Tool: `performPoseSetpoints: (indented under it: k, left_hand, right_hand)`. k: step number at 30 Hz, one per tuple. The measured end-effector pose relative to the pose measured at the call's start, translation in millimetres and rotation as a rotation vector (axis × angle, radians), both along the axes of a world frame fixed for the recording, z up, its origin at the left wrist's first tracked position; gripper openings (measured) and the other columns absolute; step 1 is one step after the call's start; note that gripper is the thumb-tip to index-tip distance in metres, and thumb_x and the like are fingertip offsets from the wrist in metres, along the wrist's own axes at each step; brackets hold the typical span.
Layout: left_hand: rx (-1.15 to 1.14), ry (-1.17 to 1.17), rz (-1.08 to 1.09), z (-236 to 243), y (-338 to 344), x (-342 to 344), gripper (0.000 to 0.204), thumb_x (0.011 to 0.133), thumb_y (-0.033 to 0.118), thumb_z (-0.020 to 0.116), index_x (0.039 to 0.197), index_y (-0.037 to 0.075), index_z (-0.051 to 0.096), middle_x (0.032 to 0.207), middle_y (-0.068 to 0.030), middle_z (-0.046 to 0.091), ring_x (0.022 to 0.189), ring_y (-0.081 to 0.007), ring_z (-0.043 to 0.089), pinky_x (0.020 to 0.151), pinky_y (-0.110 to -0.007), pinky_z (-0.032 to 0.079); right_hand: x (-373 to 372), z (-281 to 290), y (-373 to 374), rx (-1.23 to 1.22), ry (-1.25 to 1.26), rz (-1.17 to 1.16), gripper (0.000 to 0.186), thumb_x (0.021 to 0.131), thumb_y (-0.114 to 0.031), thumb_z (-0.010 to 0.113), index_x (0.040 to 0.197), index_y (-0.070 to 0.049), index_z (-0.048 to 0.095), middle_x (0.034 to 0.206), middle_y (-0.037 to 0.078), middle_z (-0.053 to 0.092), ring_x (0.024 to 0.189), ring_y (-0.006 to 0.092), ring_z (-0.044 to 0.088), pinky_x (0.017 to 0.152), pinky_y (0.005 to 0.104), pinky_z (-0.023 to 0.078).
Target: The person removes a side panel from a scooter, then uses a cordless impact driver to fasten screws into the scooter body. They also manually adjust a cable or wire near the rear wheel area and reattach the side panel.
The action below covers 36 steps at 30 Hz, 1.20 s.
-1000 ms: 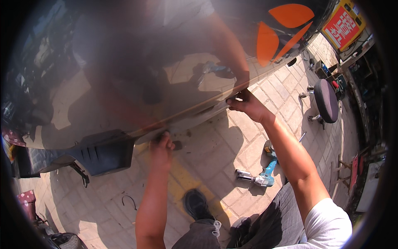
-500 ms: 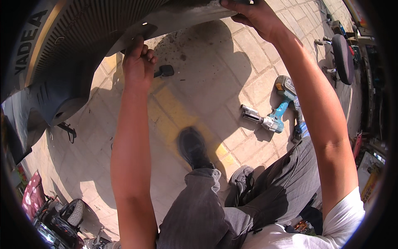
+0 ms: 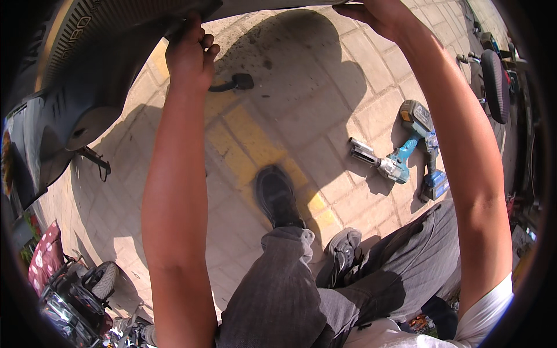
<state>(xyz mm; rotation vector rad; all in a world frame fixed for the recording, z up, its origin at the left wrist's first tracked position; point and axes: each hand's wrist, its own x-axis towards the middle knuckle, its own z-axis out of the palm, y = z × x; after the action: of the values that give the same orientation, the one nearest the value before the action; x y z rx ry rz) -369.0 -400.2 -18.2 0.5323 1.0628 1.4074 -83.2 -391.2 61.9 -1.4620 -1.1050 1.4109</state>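
A dark scooter body panel (image 3: 255, 8) runs along the top of the view, joined on the left to a ribbed dark scooter body (image 3: 87, 64). My left hand (image 3: 190, 58) has its fingers curled round the panel's lower edge, close to the ribbed part. At the panel's right end my right hand (image 3: 380, 14) grips the edge, its upper part cut off by the picture's border. Below my left hand, a black stalk with a flat squarish end (image 3: 241, 82) sticks out over the paving.
A teal impact wrench (image 3: 397, 159) with a long socket lies on the paving to the right, against a blue cordless tool (image 3: 434, 182). Further right stands a round black padded seat (image 3: 494, 87). A small black wheel (image 3: 105, 281) is at the lower left, beside a dotted maroon cloth (image 3: 45, 258).
The panel and both hands sit higher in the picture, and less of the panel shows. The view has shifted slightly, so the tools appear a little further right. Both hands stay at the panel.
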Motion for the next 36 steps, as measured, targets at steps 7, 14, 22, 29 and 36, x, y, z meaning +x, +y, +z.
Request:
performPoseSetpoints:
  k: [7, 14, 22, 29, 36]
  left_hand:
    - [0.022, -0.021, 0.055, -9, 14, -5, 0.007, 0.094, 0.013, 0.061, 0.093, 0.012, 0.055, 0.072, 0.002, 0.043, 0.064, -0.0125, 0.039, 0.058, -0.031, 0.033]
    - [-0.056, 0.102, 0.128, -4, 14, 2, 0.01, 0.095, 0.017, 0.062, 0.091, 0.011, 0.055, 0.072, 0.0021, 0.041, 0.065, -0.0129, 0.039, 0.058, -0.031, 0.034]
    - [0.009, -0.011, 0.054, -13, 16, -1, 0.008, 0.096, 0.015, 0.06, 0.092, 0.013, 0.055, 0.071, 0.0017, 0.039, 0.064, -0.0126, 0.035, 0.059, -0.031, 0.033]
    - [0.047, -0.117, 0.045, -19, 18, -3, 0.005, 0.096, 0.009, 0.057, 0.093, 0.012, 0.056, 0.074, 0.0014, 0.043, 0.066, -0.0135, 0.033, 0.062, -0.033, 0.032]
    - [0.189, -0.181, -0.032, -25, 20, -3, 0.011, 0.093, 0.001, 0.057, 0.098, 0.011, 0.058, 0.084, 0.0003, 0.054, 0.066, -0.0142, 0.035, 0.063, -0.033, 0.034]
  right_hand:
    - [-4, 3, -2, 0.002, -0.016, -0.006, 0.044, 0.084, -0.027, 0.075, 0.12, -0.006, 0.06, 0.118, 0.007, 0.062, 0.1, 0.0196, 0.059, 0.09, 0.0325, 0.051]
    - [-5, 3, -7, 0.008, -0.003, 0.023, 0.042, 0.084, -0.03, 0.075, 0.117, -0.007, 0.061, 0.111, 0.006, 0.063, 0.095, 0.018, 0.058, 0.087, 0.0315, 0.051]
    - [0, -3, 3, -0.015, -0.023, -0.012, 0.044, 0.085, -0.026, 0.074, 0.121, -0.006, 0.058, 0.116, 0.007, 0.061, 0.097, 0.0189, 0.059, 0.088, 0.0325, 0.051]
    - [-3, -5, 5, 0.01, -0.039, -0.039, 0.048, 0.084, -0.026, 0.074, 0.124, -0.007, 0.055, 0.12, 0.007, 0.059, 0.101, 0.0191, 0.058, 0.089, 0.0335, 0.051]
    - [3, -6, 1, 0.004, -0.039, -0.033, 0.047, 0.084, -0.028, 0.075, 0.122, -0.01, 0.055, 0.115, 0.005, 0.061, 0.099, 0.0195, 0.059, 0.088, 0.0331, 0.051]
